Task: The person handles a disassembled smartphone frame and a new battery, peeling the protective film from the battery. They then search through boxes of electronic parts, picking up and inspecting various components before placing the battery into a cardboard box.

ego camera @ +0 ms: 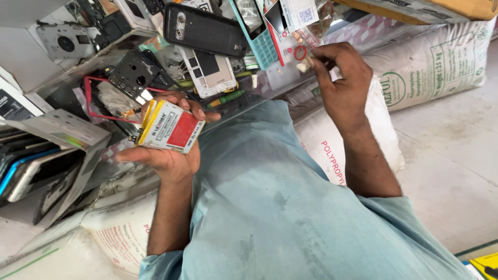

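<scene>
Battery pack, white-red-yellow: clamped in left hand fingers, held over lap. Right hand fingers pinch small white piece; loose pinch risks dropping it among phone parts on tabletop.

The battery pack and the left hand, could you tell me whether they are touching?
Touching. The head view shows the left hand cradling the battery pack, with the palm underneath and fingers wrapped over its top edge.
</scene>
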